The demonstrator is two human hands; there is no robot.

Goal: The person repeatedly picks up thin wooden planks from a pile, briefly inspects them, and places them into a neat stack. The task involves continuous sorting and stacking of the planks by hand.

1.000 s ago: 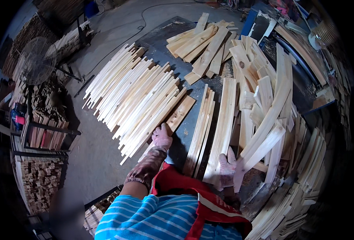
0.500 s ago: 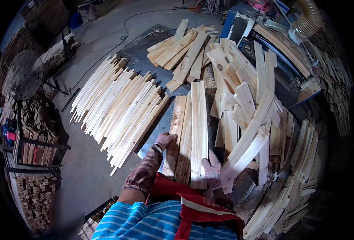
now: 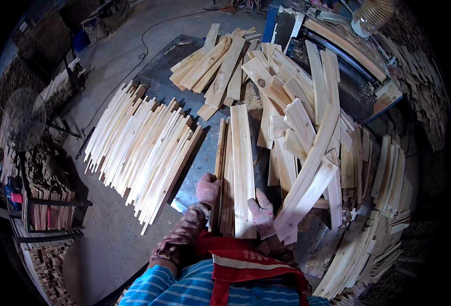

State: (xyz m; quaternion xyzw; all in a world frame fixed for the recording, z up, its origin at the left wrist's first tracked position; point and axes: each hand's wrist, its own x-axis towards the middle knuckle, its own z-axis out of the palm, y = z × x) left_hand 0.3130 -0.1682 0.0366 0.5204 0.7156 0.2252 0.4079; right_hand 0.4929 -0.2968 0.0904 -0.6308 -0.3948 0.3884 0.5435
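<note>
My left hand [image 3: 208,188], in a pale pinkish glove, is closed on the near part of a narrow wooden board [image 3: 219,153] that stands tilted on its edge. Beside it is another wooden plank [image 3: 227,178], also turned partly edge-up. A wider pale board [image 3: 242,163] lies to the right with its face showing. My right hand [image 3: 261,214], gloved too, grips that board's right edge near its close end; some of its fingers are hidden. All three boards point away from me over the metal table [image 3: 200,158].
A row of stacked wooden strips [image 3: 141,148] is on the left. Loose boards [image 3: 307,137] pile up at the right, and more planks [image 3: 220,66] lie at the far side. A machine with a roller [image 3: 337,56] stands far right; a fan [image 3: 25,120] is far left.
The left and middle boards have turned from lying face-up to standing on edge, drawn closer to the wide board. The view has shifted slightly; both hands stay at the boards.
</note>
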